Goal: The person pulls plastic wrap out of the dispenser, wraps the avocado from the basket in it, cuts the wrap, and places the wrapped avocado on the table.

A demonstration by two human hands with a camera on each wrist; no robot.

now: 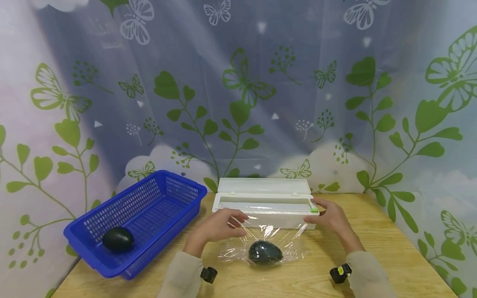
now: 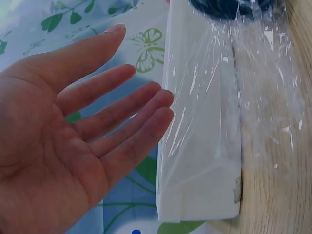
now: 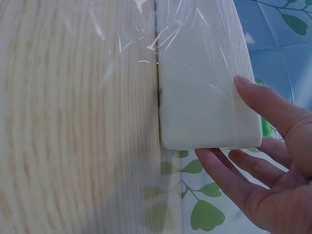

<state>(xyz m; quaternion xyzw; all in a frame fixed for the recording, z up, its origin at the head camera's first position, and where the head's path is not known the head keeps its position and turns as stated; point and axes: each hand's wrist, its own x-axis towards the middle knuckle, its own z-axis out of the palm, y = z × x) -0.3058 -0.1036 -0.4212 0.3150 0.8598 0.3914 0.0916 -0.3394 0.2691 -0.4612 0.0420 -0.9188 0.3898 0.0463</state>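
On the table lies a dark, egg-shaped fruit like an avocado (image 1: 265, 252), with clear cling film (image 1: 294, 248) over and around it. The film runs back to a white cling film dispenser (image 1: 261, 220), whose lid (image 1: 263, 186) stands raised. My left hand (image 1: 225, 225) is beside the dispenser's left front, its fingers relaxed, spread and holding nothing. At the dispenser's right end my right hand (image 1: 331, 216) grips the corner, thumb on the front and fingers around the end. A green slider (image 1: 314, 210) sits on that corner, close to the fingers.
A blue plastic basket (image 1: 164, 244) stands at the left with another dark, glossy oval fruit (image 1: 118, 239) in it. Behind the wooden table (image 1: 372, 231) hangs a curtain (image 1: 290, 136) printed with leaves and butterflies.
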